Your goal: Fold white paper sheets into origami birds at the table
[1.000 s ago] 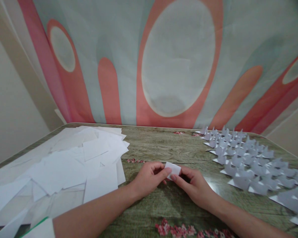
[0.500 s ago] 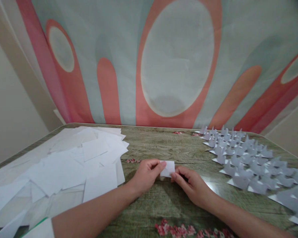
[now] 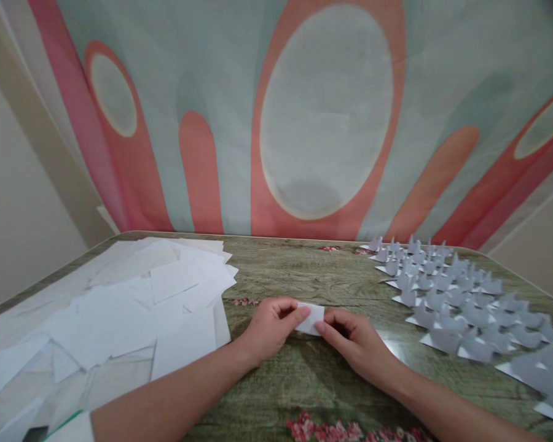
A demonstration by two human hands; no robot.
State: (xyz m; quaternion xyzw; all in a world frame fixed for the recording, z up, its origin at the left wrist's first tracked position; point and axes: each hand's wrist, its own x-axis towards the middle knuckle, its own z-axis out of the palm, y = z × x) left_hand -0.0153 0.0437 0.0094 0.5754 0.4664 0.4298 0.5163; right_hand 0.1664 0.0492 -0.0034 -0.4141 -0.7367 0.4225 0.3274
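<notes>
Seen nearest: two bare forearms, stretched inward over one wood-patterned table. Pinching with left hand, between thumb and nearly closed fingers, the left part of one small piece of white paper. Pinching likewise with right hand its lower right corner. So, held between both hands. Farther, on left: one loose pile of white sheets; on right: many folded paper birds, too crowded for exact count. Behind: one printed backdrop.
</notes>
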